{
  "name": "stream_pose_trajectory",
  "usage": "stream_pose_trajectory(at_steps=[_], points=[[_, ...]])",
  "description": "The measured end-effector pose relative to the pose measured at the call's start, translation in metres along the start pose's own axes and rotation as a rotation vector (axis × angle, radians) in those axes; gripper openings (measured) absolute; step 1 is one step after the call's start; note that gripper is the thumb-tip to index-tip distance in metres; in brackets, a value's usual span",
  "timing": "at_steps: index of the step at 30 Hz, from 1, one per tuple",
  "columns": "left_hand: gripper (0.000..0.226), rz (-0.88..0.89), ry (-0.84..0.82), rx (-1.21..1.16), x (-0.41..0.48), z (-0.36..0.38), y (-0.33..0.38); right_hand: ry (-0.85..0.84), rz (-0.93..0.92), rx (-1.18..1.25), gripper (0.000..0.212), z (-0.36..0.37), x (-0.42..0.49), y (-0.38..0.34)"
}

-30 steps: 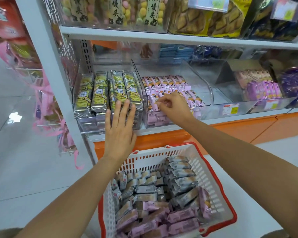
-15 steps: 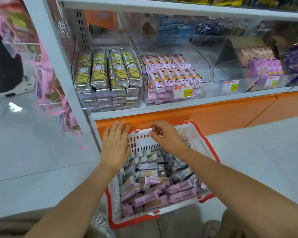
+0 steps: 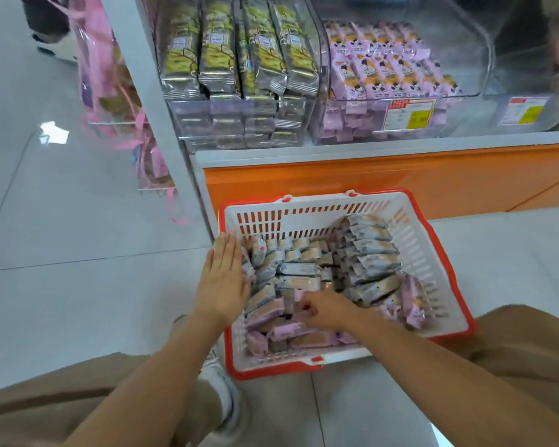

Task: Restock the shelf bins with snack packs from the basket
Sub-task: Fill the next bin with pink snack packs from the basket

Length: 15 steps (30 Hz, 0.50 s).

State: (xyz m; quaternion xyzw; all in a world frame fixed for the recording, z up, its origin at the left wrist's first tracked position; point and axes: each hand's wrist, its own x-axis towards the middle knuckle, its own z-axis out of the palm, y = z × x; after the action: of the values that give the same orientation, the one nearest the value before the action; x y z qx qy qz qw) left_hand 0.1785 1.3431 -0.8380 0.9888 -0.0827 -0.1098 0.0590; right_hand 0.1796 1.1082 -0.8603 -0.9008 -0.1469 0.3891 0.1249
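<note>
The left hand (image 3: 223, 279) lies flat and released against the basket (image 3: 304, 206) while the right hand (image 3: 323, 312), seemingly grasping a pink pack (image 3: 288, 328), ought to gather several aligned.

Price "16.80" on the yellow tag (image 3: 415, 119) of the pink-pack bin (image 3: 462, 56).

Matt plastic basket (image 3: 304, 217), clear glossy bins (image 3: 459, 43), shiny-film snack pks (image 3: 299, 269)
</note>
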Motion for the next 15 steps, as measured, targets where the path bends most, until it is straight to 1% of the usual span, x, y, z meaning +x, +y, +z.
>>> stream_pose_trajectory(at_steps=[2,5,9,11,13,15], points=[[0.067,0.007,0.033,-0.031,0.000,0.003,-0.001,-0.058,0.026,-0.112,0.031,0.007,0.006,0.001],[0.066,0.010,0.058,-0.067,0.000,0.005,-0.001,-0.032,0.056,-0.162,0.028,0.012,0.012,0.001],[0.066,0.005,0.058,-0.043,0.001,0.007,0.000,0.010,0.047,0.007,0.034,0.005,0.010,0.001],[0.070,-0.003,0.028,-0.040,0.001,0.006,-0.001,0.080,0.012,0.108,0.029,-0.006,0.004,0.002],[0.068,0.009,0.013,-0.017,0.002,0.005,-0.002,0.162,-0.011,0.226,0.023,-0.021,-0.006,0.002],[0.065,0.046,0.031,-0.057,0.002,-0.002,0.000,0.237,-0.041,0.361,0.024,-0.038,-0.016,0.002]])
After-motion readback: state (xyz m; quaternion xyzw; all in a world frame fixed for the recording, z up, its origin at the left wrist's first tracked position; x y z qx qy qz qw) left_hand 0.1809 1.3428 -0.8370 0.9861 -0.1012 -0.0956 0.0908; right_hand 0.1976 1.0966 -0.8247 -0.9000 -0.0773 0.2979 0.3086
